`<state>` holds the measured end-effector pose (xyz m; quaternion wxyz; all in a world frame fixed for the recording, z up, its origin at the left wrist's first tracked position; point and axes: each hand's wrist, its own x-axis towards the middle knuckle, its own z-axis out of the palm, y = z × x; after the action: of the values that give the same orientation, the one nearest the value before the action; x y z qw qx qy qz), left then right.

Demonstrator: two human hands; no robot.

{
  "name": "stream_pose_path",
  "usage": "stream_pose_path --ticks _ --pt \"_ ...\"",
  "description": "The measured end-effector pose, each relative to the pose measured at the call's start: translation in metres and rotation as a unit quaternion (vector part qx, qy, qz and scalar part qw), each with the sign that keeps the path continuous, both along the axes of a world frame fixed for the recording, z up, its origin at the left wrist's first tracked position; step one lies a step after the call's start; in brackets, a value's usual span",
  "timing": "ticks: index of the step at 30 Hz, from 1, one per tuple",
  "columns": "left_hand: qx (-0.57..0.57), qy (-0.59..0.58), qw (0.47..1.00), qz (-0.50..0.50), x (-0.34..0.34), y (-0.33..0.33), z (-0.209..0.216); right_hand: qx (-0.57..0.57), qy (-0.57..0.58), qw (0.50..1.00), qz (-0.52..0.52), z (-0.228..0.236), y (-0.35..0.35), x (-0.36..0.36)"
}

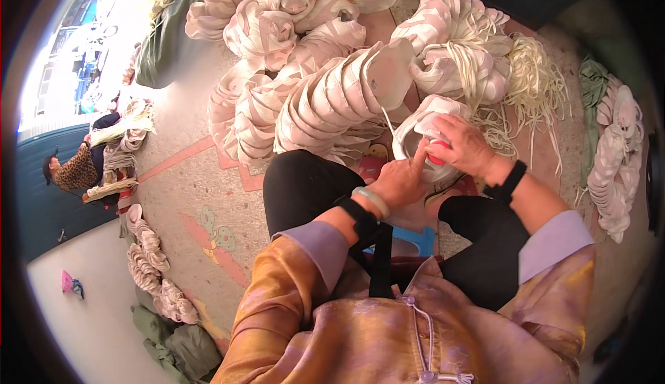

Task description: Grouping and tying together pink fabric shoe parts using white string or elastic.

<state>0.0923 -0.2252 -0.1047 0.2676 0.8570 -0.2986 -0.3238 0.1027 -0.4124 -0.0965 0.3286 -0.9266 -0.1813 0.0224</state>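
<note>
In front of my knees is a white shoe upper (413, 125), gripped between my two hands. My left hand (396, 182) is closed at its lower left side, with the index finger pushed up against it. My right hand (465, 145) bends over its right side, fingers curled onto it. Between the hands shows a small red thing (438, 153), mostly covered by fingers; its kind is unclear. A thin white lace (388, 122) sticks out from the upper's left side. Just beyond lies a long nested stack of pinkish-white shoe uppers (325, 107).
More bundled uppers (260, 32) pile up farther off. Bundles at the right carry loose cream laces (537, 76). Tied uppers (615, 166) lie at the far right, others (156, 266) at the left. A person (77, 169) sits at the far left. Below me is a blue stool (415, 240).
</note>
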Motion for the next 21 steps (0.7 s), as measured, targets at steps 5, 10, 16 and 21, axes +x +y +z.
stream_pose_path --ticks 5,10,16,21 --pt "-0.110 -0.020 0.992 0.066 -0.001 0.011 -0.024 -0.009 0.044 0.995 -0.086 -0.011 0.018 -0.006" --pt "-0.245 -0.082 0.937 0.235 0.017 0.024 -0.021 -0.055 0.030 0.988 -0.141 -0.018 0.026 -0.011" --pt "-0.031 -0.134 0.988 0.066 0.048 0.032 -0.025 -0.019 0.031 0.984 -0.172 -0.034 0.022 -0.013" --pt "0.030 -0.155 0.987 0.008 0.071 0.036 -0.038 0.029 0.043 0.982 -0.183 -0.028 0.021 -0.010"
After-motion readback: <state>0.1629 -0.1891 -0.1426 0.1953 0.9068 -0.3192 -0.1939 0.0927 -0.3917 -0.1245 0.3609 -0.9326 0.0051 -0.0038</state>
